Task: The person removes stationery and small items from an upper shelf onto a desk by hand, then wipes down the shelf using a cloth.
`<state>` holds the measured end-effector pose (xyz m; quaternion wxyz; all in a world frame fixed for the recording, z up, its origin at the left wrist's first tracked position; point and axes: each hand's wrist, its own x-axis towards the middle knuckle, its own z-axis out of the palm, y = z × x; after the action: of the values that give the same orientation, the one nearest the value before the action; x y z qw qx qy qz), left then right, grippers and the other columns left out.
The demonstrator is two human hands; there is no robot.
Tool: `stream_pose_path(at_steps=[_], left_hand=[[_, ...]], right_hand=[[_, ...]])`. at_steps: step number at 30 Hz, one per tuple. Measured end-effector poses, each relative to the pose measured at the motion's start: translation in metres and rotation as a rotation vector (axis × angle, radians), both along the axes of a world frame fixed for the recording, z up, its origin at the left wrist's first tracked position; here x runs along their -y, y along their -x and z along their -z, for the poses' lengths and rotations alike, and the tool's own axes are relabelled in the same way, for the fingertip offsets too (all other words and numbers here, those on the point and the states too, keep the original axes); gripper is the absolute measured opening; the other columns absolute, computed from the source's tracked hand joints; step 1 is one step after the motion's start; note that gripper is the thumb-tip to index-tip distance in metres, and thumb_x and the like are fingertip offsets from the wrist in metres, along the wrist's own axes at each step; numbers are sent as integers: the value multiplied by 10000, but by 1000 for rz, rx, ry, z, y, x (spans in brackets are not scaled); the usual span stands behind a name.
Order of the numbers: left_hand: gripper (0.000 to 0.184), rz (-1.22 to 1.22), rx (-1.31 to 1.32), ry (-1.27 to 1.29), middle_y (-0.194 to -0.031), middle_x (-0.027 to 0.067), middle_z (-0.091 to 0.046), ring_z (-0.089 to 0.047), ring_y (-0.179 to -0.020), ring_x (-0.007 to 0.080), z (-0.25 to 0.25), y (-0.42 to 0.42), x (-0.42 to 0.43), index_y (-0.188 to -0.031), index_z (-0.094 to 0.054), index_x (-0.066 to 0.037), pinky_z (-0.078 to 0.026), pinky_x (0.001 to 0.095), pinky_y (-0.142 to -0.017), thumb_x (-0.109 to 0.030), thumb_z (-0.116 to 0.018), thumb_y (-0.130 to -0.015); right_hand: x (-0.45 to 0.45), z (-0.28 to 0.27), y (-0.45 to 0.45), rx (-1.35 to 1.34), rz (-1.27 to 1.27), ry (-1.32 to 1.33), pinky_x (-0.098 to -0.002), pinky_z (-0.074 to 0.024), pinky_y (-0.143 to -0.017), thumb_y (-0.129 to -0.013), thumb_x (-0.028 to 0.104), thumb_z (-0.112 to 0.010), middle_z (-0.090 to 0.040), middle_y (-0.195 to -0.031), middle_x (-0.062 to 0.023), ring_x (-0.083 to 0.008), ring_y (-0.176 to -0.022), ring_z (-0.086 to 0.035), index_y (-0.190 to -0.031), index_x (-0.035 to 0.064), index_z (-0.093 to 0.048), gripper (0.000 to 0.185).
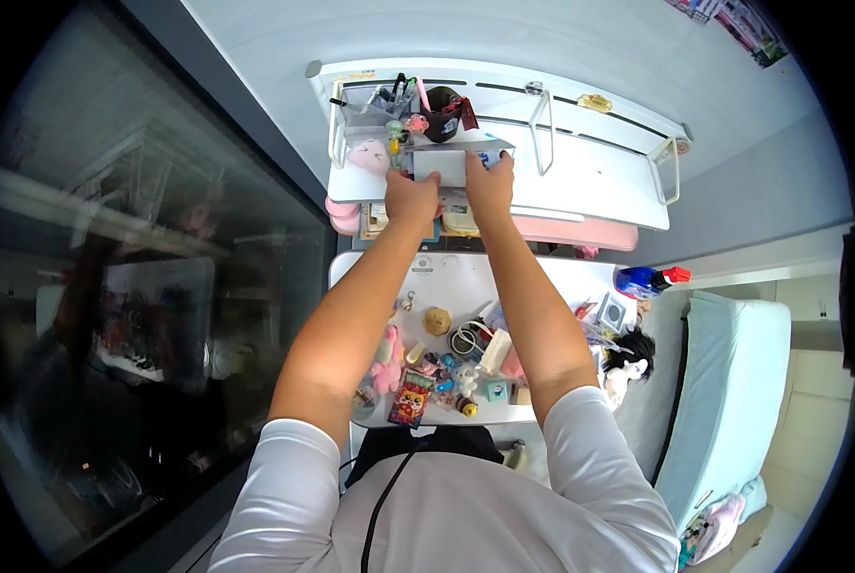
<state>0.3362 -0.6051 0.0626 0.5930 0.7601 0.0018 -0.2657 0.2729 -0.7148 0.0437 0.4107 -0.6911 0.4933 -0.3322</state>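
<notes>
Both hands are raised to the upper shelf (594,177), gripping a white box-shaped piece (441,169) between them. The step in hand looks like handling or positioning this piece at the shelf's front edge, on its left half — whether its underside touches the shelf is hidden by the hands.

The left hand (412,198) is mostly closed around the left end, its thumb laid along the near face and its other fingers largely out of sight. The right hand (489,188) is curled likewise over the other end, next to a small patch of blue print. A thin greyish panel (492,146) shows just beyond the piece; I cannot tell if the two are joined.

Any shift from here would, I judge, call for an even two-handed hold and care toward the back and left, where things crowd close: a dark pen cup (441,126), a clear pen holder (365,113), a pink plush toy (369,156) with a squinting face, and a small yellow-and-green figure (395,145). The shelf to the right offers more room.

Below, the desk (465,271) carries a loose spread — a red snack packet (411,398), a black tape roll (456,340) and a blue spray bottle (637,280) among it — well apart from both hands.
</notes>
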Motion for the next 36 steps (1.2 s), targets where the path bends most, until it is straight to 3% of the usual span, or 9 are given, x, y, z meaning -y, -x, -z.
stream_pose_path(at_steps=[6,12,18,23,26,28,29,32,36], left_hand=[[591,-2,-28,-80,-1144,239,-630,-713,-716,308,-4,-7,5,-1274,-437,34,-610,356,-503,-171,-790,-847],[567,-3,-18,-104,-1118,242,-644,-710,-694,304,-12,-1,6,-1233,-450,25,-587,360,-480,-150,-796,-819],[542,18,59,-51,-1033,212,-684,-710,-663,266,-5,11,-5,-1214,-480,15,-559,369,-525,-171,-797,-816],[531,44,285,-55,-940,197,-706,-685,-591,243,38,27,-17,-1198,-488,17,-544,362,-572,-197,-798,-824],[511,66,160,9,-861,183,-712,-678,-587,231,0,72,-54,-1194,-486,17,-533,358,-568,-183,-792,-837],[498,58,116,13,-810,168,-710,-673,-588,224,-17,92,-74,-1196,-482,15,-527,352,-560,-170,-785,-847],[486,57,74,38,-850,164,-697,-655,-571,209,-13,103,-86,-1205,-468,16,-520,345,-541,-133,-776,-860],[491,0,41,100,-885,151,-672,-639,-570,183,-5,140,-129,-1199,-459,20,-510,327,-518,-121,-784,-859],[531,-1,-96,158,-937,141,-657,-649,-627,166,11,189,-189,-1255,-397,14,-495,302,-487,-60,-761,-876]], right_hand=[[8,-39,-10,-160,91,-345,-473,-473,-1033,-896,529,-588,-627,-1259,-338,-456,-1198,-618,-1304,-128,-517,776],[23,-12,-13,-67,160,-311,-465,-481,-1018,-893,345,-560,-663,-1199,-321,-445,-1159,-641,-1262,-120,-550,594],[11,-12,9,-11,114,-246,-475,-485,-992,-900,325,-578,-665,-1179,-323,-455,-1133,-643,-1233,-102,-574,541],[-5,5,33,179,134,-267,-413,-506,-894,-911,283,-638,-675,-1147,-255,-325,-1002,-658,-1198,-81,-598,465],[-37,-5,73,299,75,-176,-372,-506,-862,-948,255,-634,-673,-1129,-199,-240,-989,-627,-1199,-52,-602,398],[-59,-2,94,325,66,-253,-349,-503,-868,-973,223,-615,-665,-1147,-160,-212,-1014,-619,-1238,-35,-591,371],[-72,0,105,372,52,-263,-403,-486,-923,-964,223,-611,-667,-1181,-213,-297,-1048,-638,-1241,-51,-572,391],[-115,5,143,429,-27,-232,-333,-486,-911,-1004,173,-576,-642,-1195,-122,-191,-1037,-598,-1306,-18,-547,358],[-175,3,201,343,-78,-390,-328,-467,-952,-1030,206,-564,-632,-1215,-132,-190,-1084,-584,-1326,-20,-521,375]])
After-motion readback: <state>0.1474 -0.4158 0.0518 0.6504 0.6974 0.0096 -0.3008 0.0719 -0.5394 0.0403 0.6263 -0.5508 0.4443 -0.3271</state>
